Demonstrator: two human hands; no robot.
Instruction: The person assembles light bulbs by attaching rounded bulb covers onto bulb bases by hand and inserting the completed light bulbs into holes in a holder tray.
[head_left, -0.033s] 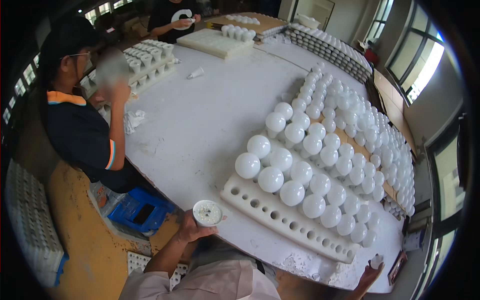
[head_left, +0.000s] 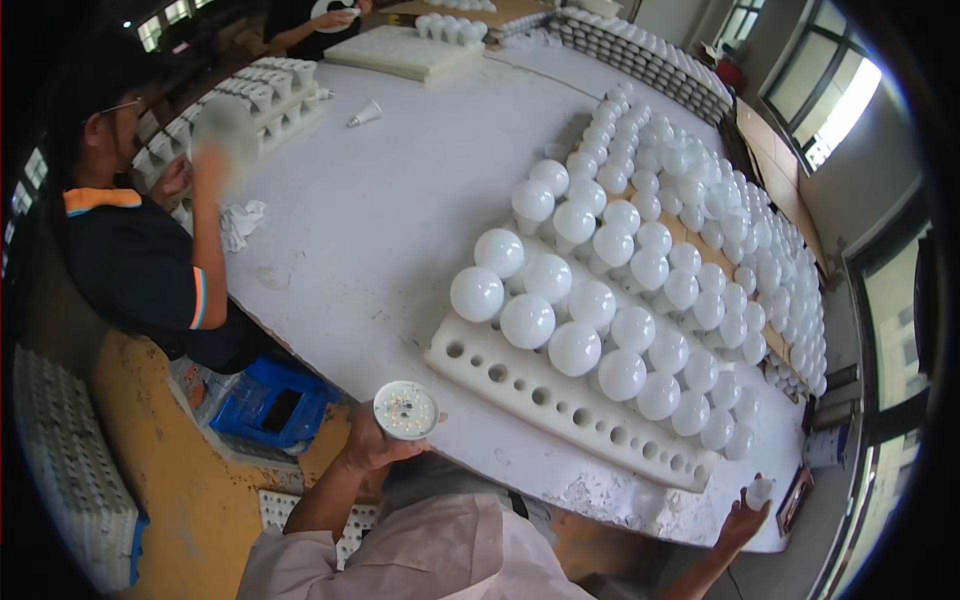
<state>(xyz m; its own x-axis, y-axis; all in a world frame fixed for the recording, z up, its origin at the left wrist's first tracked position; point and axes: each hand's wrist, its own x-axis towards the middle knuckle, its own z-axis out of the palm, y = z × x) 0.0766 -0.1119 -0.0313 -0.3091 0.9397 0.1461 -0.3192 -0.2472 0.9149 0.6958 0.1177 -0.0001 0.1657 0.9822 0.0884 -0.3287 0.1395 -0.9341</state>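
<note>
My left hand (head_left: 368, 442) is closed round a white LED bulb base (head_left: 405, 410) at the table's near edge. Its open top faces up, showing a round board dotted with small yellowish LEDs. Far to the right, my right hand (head_left: 742, 522) grips a small white rounded bulb cover (head_left: 759, 492) by its lower part. Between the hands lies a white foam tray (head_left: 570, 415) with round holes along its front. White globe bulbs (head_left: 527, 320) stand in rows on it. The front row of holes holds no bulbs.
Many more bulbs (head_left: 690, 190) fill the table's right side. At left a co-worker (head_left: 140, 260) stands by a foam rack of bulb bases (head_left: 270, 95). A lone bulb (head_left: 365, 113) lies on the table (head_left: 400, 200). A blue bin (head_left: 275, 405) sits below the edge.
The view has shifted, so the table and trays sit further left and higher. My right hand shows more fully with the bulb cover; my left hand still holds the bulb base.
</note>
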